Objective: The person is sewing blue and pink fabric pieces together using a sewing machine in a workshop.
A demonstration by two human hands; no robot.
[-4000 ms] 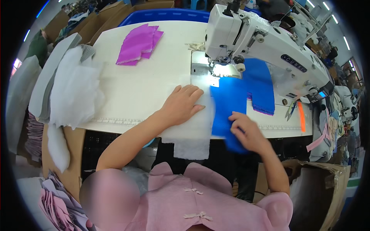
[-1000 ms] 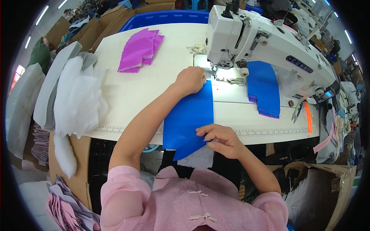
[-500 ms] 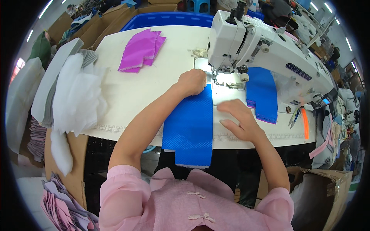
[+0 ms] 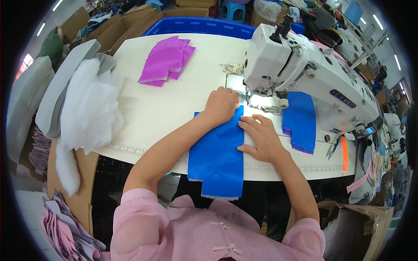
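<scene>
A blue textured fabric piece (image 4: 217, 161) lies on the sewing table, its notched lower end hanging over the front edge. My left hand (image 4: 221, 105) is closed on its far end, just left of the needle area of a white sewing machine (image 4: 274, 58). At the fabric's right edge rests my right hand (image 4: 263, 140), fingers and thumb apart, with the fingertips touching the cloth. Part of the fabric's far end is hidden under my left hand. Right of the presser foot, another blue fabric piece (image 4: 299, 117) lies beneath the machine arm, with purple showing along its lower edge.
Purple fabric pieces (image 4: 167, 61) lie at the far left of the table. White wadding (image 4: 89, 104) is heaped at the left edge. Small snips (image 4: 333, 148) and an orange strip (image 4: 344, 154) sit at the right. A blue bin (image 4: 200, 27) stands behind.
My right hand has moved left onto the blue fabric's right edge. My left hand stays closed at the far end. The whole view has shifted slightly.
</scene>
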